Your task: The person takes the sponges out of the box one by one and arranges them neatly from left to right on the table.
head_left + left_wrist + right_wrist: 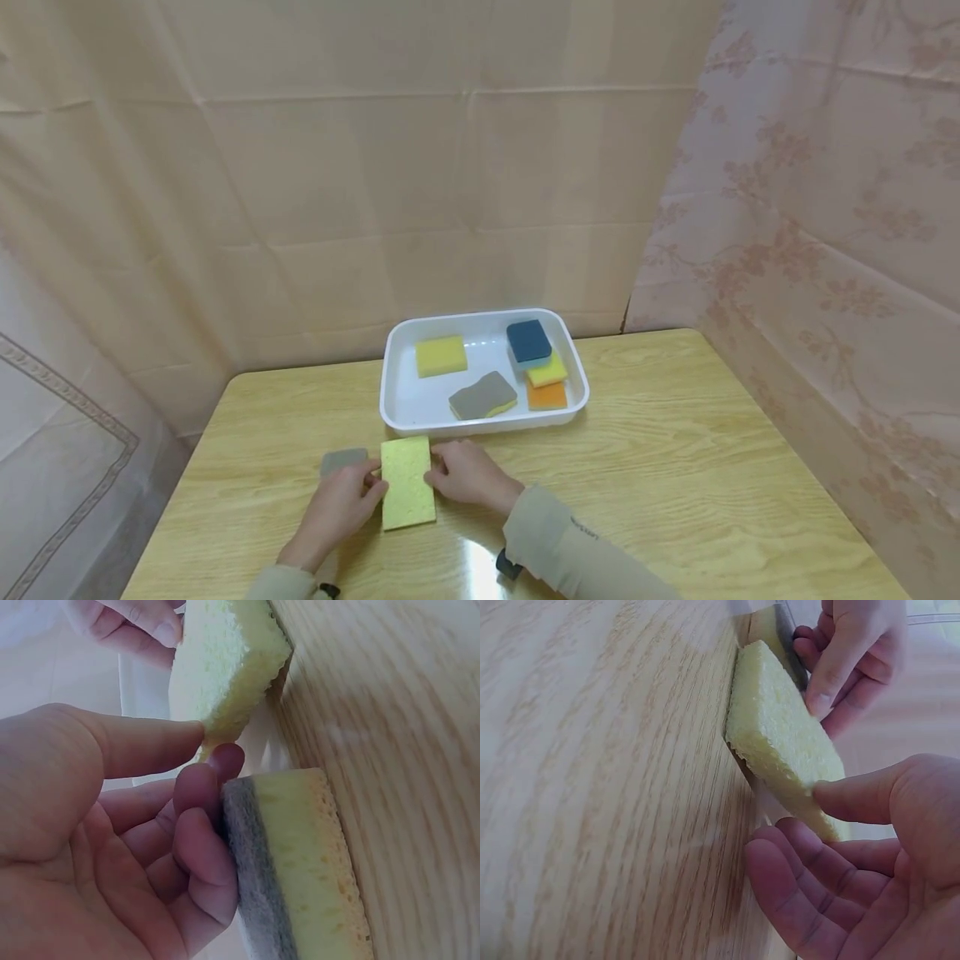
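A flat yellow sponge [407, 485] is held by both hands just in front of the white tray, its near end tilted off the tabletop in the wrist views. My left hand [335, 507] pinches its left edge between thumb and fingers. On the opposite edge, my right hand [474, 475] has its thumb on top and fingers beneath. Against the curled back fingers of the left hand is a second sponge [296, 862], yellow with a grey scouring layer, standing on the table. Only its grey face shows in the head view, partly behind the left hand.
Behind the hands stands a white tray [405, 402]. Inside are a yellow sponge [441, 357], a wavy grey-topped sponge [483, 396], a dark blue sponge [529, 341], a small yellow sponge [548, 371] and an orange one [547, 396]. Curtains hang behind the wooden table [675, 467].
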Available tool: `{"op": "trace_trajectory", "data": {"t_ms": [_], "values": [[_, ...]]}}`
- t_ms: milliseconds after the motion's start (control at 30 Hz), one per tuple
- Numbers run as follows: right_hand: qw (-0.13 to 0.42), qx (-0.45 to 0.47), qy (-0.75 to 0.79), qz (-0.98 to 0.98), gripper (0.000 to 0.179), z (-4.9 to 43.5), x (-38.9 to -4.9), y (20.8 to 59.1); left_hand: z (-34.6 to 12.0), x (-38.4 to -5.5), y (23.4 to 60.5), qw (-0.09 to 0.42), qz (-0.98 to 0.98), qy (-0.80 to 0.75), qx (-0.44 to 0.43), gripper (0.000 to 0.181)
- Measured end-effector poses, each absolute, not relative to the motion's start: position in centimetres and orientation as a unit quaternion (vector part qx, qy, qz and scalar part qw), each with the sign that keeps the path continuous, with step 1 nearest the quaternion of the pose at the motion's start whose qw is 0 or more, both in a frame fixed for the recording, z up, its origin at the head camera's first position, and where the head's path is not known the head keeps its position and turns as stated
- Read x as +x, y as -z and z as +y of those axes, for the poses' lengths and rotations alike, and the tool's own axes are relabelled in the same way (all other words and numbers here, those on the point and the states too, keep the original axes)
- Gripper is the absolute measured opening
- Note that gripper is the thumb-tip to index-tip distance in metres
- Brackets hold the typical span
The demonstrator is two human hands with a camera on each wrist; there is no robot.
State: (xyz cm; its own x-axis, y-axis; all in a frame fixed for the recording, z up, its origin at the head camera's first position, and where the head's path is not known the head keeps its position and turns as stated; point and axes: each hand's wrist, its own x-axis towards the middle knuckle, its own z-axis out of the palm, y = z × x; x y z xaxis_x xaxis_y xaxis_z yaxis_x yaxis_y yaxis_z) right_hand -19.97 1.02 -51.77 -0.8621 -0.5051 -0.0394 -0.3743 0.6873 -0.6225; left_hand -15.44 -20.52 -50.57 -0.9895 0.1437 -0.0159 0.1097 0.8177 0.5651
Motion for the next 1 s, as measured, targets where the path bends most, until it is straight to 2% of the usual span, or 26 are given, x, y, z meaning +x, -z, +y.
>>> {"op": "trace_trajectory", "data": {"t_ms": [500, 567, 633, 800, 833, 933, 1000], "values": [[0.121, -0.247, 0.291, 0.916, 0.024, 1.09, -19.8, 52.13, -20.35, -15.79, 50.93, 0.037, 0.96, -0.264, 0.082, 0.027], [0.124, -0.247, 0.29, 0.916, 0.024, 1.09, -19.83, 52.18, -20.33, -15.82, 50.94, 0.038, 0.961, -0.261, 0.081, 0.02], [0.131, -0.245, 0.292, 0.915, 0.023, 1.08, -19.86, 52.19, -20.31, -15.88, 50.94, 0.041, 0.962, -0.256, 0.082, 0.004], [0.133, -0.248, 0.298, 0.912, 0.024, 1.16, -19.82, 52.05, -20.23, -16.09, 51.05, 0.051, 0.965, -0.244, 0.086, 0.027], [0.133, -0.248, 0.298, 0.912, 0.024, 1.19, -19.8, 52.02, -20.2, -16.13, 51.08, 0.051, 0.966, -0.241, 0.084, 0.026], [0.137, -0.245, 0.3, 0.912, 0.023, 1.25, -19.73, 51.95, -20.07, -16.17, 51.2, 0.047, 0.97, -0.224, 0.081, 0.007], [0.139, -0.239, 0.302, 0.912, 0.021, 1.26, -19.66, 51.9, -19.93, -16.14, 51.31, 0.046, 0.974, -0.209, 0.078, 0.008]]}}
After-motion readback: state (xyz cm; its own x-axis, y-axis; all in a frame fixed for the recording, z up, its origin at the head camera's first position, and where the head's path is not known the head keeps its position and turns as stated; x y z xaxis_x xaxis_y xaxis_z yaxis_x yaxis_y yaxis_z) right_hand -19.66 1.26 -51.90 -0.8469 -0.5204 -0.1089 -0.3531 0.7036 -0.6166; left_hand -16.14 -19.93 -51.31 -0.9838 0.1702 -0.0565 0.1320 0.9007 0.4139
